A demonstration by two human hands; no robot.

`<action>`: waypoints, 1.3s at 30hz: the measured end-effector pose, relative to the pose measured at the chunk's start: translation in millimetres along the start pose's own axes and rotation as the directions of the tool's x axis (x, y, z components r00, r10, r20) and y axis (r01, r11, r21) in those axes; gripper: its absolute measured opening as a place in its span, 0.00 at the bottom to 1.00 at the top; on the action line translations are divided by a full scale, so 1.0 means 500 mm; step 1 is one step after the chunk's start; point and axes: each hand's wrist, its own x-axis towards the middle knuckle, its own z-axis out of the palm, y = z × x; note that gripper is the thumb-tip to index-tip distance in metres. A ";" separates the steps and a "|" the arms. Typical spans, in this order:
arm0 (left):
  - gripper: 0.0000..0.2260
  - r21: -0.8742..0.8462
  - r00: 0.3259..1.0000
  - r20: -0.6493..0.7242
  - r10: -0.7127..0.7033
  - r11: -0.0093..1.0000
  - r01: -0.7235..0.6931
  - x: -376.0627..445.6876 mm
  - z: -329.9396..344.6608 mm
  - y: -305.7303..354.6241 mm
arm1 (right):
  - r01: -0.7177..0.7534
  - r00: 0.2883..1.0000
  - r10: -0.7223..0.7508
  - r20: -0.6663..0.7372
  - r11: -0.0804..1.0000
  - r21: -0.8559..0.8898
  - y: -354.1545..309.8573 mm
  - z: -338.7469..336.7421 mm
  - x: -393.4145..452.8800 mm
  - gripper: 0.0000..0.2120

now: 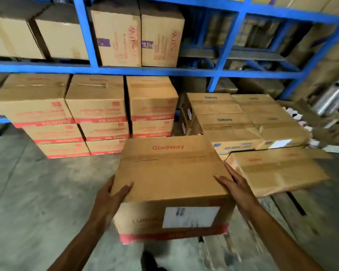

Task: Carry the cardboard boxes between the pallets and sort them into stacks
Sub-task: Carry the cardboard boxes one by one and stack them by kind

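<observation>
A cardboard box (170, 184) marked "Glodway" was held off the concrete floor (37, 192) between both hands. The left hand (111, 194) gripped its left edge, thumb curled onto the top. The right hand (235, 182) pressed its right side with fingers straight and spread. Ahead, red-banded boxes (90, 116) stood stacked three high under the blue rack (94, 36). Just right lay a low stack of boxes (243, 118).

Brown box (170, 173), red lettering; blue racking (125, 70)
</observation>
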 end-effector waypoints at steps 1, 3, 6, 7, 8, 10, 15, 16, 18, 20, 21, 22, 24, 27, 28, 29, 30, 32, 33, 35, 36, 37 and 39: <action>0.26 0.010 1.000 0.006 0.000 1.000 0.000 -0.019 0.030 -0.007 | -0.011 1.000 0.012 -0.010 1.000 0.007 0.016 -0.035 -0.021 0.28; 0.26 0.001 0.999 0.024 -0.021 1.000 0.021 -0.048 0.081 -0.014 | -0.033 0.998 0.034 -0.045 0.999 0.013 0.048 -0.091 -0.037 0.28; 0.27 0.011 0.996 0.078 -0.045 0.999 0.045 -0.100 0.179 -0.040 | -0.060 0.995 0.063 -0.071 0.997 0.055 0.091 -0.196 -0.064 0.28; 0.27 0.014 0.995 0.079 -0.056 0.998 0.055 -0.106 0.202 -0.047 | -0.073 0.994 0.077 -0.075 0.996 0.053 0.105 -0.222 -0.068 0.28; 0.28 0.024 0.995 0.077 -0.069 0.997 0.068 -0.112 0.228 -0.048 | -0.078 0.993 0.083 -0.079 0.995 0.063 0.117 -0.248 -0.071 0.28; 0.28 0.041 0.994 0.082 -0.076 0.996 0.073 -0.113 0.278 -0.050 | -0.107 0.989 0.115 -0.092 0.991 0.083 0.139 -0.296 -0.065 0.27; 0.17 0.052 0.993 0.109 -0.053 0.998 0.048 -0.070 0.442 -0.038 | -0.130 0.984 0.141 -0.106 0.986 0.100 0.188 -0.421 0.030 0.28; 0.18 0.053 0.991 0.107 -0.075 0.996 0.070 -0.049 0.485 -0.059 | -0.132 0.984 0.142 -0.103 0.987 0.094 0.215 -0.444 0.068 0.29; 0.18 0.053 0.992 0.068 -0.111 0.993 0.107 -0.012 0.546 -0.101 | -0.117 0.987 0.122 -0.101 0.992 0.053 0.258 -0.478 0.139 0.29; 0.13 0.050 0.991 0.005 -0.132 0.990 0.132 0.038 0.621 -0.172 | -0.104 0.992 0.105 -0.066 0.995 0.012 0.329 -0.517 0.237 0.29; 0.12 0.047 0.990 -0.017 -0.143 0.989 0.144 0.066 0.656 -0.206 | -0.107 0.993 0.107 -0.051 0.994 0.001 0.365 -0.531 0.282 0.29; 0.12 0.035 0.987 -0.040 -0.155 0.987 0.156 0.093 0.692 -0.232 | -0.101 0.993 0.101 -0.058 0.995 -0.007 0.396 -0.544 0.328 0.29; 0.17 0.018 0.988 -0.071 -0.137 0.990 0.139 0.166 0.764 -0.290 | -0.061 0.997 0.060 -0.043 0.998 -0.034 0.455 -0.569 0.437 0.30; 0.24 -0.022 0.991 -0.080 -0.111 0.994 0.110 0.260 0.837 -0.385 | -0.014 1.000 0.012 -0.017 0.997 -0.072 0.555 -0.598 0.580 0.31; 0.26 -0.024 0.990 -0.084 -0.111 0.994 0.109 0.282 0.857 -0.423 | -0.011 1.000 0.011 -0.013 0.997 -0.073 0.592 -0.602 0.612 0.31; 0.27 -0.020 0.992 -0.086 -0.094 0.996 0.092 0.313 0.878 -0.468 | 0.012 1.000 -0.012 -0.003 0.996 -0.088 0.635 -0.608 0.650 0.31; 0.27 -0.024 0.993 -0.083 -0.079 0.997 0.077 0.336 0.892 -0.493 | 0.048 0.999 -0.048 -0.001 0.993 -0.105 0.663 -0.613 0.681 0.31; 0.25 0.011 0.997 -0.064 -0.052 0.999 0.052 0.397 0.930 -0.569 | 0.108 0.994 -0.111 -0.008 0.980 -0.169 0.733 -0.615 0.757 0.32; 0.25 0.044 0.998 -0.054 -0.038 0.998 0.040 0.419 0.945 -0.595 | 0.150 0.987 -0.158 -0.006 0.950 -0.273 0.758 -0.612 0.791 0.34; 0.29 0.112 0.998 -0.052 -0.029 0.993 0.034 0.464 0.990 -0.652 | 0.207 0.976 -0.207 0.073 0.761 -0.614 0.822 -0.603 0.858 0.39; 0.30 0.151 0.998 -0.067 -0.022 0.988 0.032 0.483 1.008 -0.678 | 0.222 0.971 -0.209 0.116 0.612 -0.759 0.850 -0.594 0.882 0.41; 0.32 0.184 0.997 -0.082 -0.015 0.983 0.030 0.495 1.019 -0.699 | 0.224 0.967 -0.223 0.126 0.494 -0.840 0.878 -0.583 0.895 0.42; 0.34 0.208 0.997 -0.075 0.006 0.978 0.010 0.505 1.025 -0.721 | 0.207 0.949 -0.303 0.092 0.372 -0.905 0.910 -0.566 0.903 0.40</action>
